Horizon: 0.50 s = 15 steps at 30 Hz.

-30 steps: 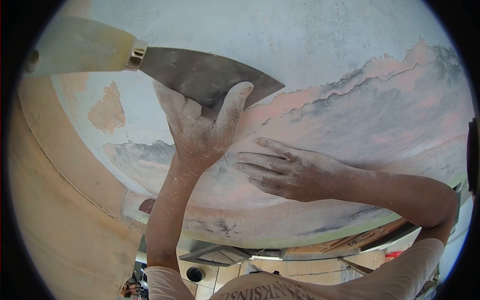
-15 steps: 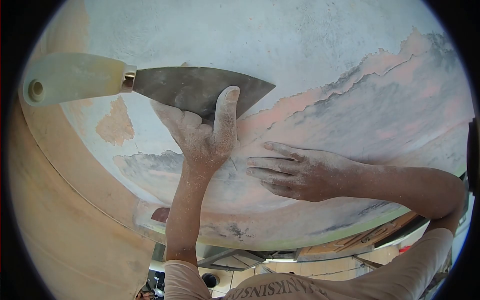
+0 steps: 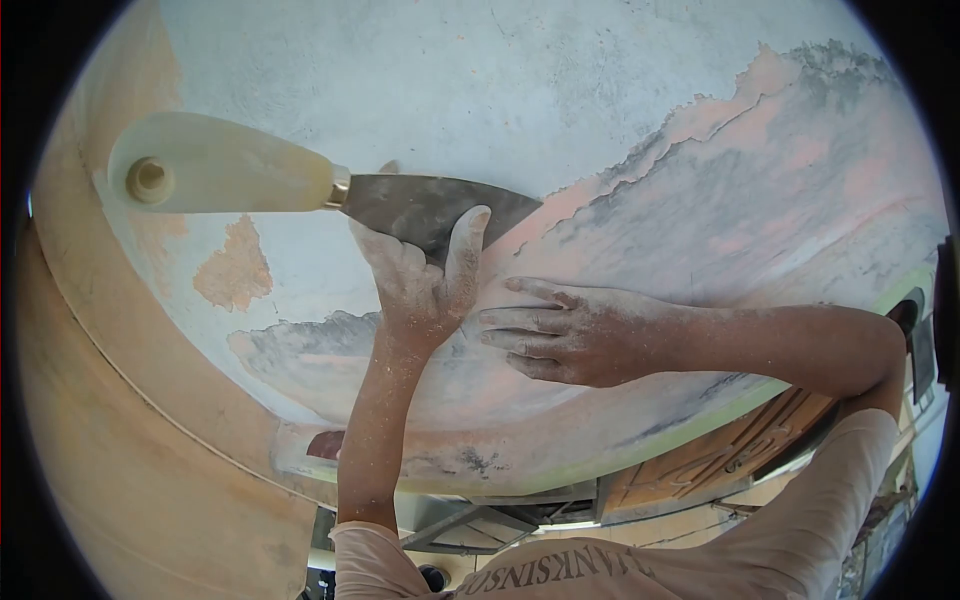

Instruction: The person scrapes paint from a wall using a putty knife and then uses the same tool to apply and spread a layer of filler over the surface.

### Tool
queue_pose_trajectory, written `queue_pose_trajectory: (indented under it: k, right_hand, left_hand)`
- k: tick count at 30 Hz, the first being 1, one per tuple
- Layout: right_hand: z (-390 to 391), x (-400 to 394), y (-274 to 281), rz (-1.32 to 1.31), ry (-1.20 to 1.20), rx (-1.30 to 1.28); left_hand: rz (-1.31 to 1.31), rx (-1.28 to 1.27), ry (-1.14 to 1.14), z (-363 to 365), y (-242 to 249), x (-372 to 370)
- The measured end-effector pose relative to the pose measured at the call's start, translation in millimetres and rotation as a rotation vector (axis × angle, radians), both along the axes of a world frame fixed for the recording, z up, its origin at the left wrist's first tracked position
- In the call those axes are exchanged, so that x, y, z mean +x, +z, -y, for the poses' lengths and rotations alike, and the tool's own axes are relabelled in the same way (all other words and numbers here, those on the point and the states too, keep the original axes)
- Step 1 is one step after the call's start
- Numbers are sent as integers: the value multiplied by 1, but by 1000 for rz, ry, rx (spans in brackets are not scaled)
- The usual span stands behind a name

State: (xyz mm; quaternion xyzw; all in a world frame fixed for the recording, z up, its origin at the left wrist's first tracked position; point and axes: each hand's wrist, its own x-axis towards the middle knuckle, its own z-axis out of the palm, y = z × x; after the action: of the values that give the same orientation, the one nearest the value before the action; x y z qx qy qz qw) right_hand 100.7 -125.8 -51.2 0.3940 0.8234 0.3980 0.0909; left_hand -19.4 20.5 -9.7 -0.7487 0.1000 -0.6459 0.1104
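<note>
My left hand (image 3: 425, 285), coated in pale dust, grips a putty knife by its blade (image 3: 425, 208). The thumb lies across the near face and the other fingers are partly hidden behind the metal. The knife's pale translucent handle (image 3: 235, 172) points left, and the blade's pointed corner reaches the edge of the peeled paint. My right hand (image 3: 590, 333), also dusty, lies against the wall (image 3: 470, 80) just right of the left wrist, its fingers stretched out to the left and holding nothing.
White-blue paint ends in a ragged edge along a grey and pink bare patch (image 3: 690, 210). A smaller tan bare spot (image 3: 235, 268) is at the left. An orange-tan surface (image 3: 130, 440) curves down the left side. Carved wooden panelling (image 3: 720, 450) shows below the right forearm.
The putty knife and my left hand have shifted right and slightly down, with the handle tilting a little. My right hand has moved slightly up and left, nearer the left hand.
</note>
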Motion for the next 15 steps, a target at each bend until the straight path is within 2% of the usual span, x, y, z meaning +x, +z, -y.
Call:
queue_pose_trajectory:
  k: [6,8,9,11,13,15]
  right_hand:
    - [-2,7,-1,-33,68,52]
    - [-2,8,1,-34,82,57]
    - [-2,9,3,-8,74,60]
    - [-3,10,4,7,75,66]
    - [-3,10,3,-21,86,68]
    - [4,11,6,-21,136,58]
  left_hand:
    - [-16,321,305,-4,3,-10]
    - [45,255,260,-4,0,-6]
    - [107,136,162,-2,-3,1]
    - [147,59,62,0,-3,4]
    - [101,135,51,3,0,3]
    - [105,-54,-43,0,-6,5]
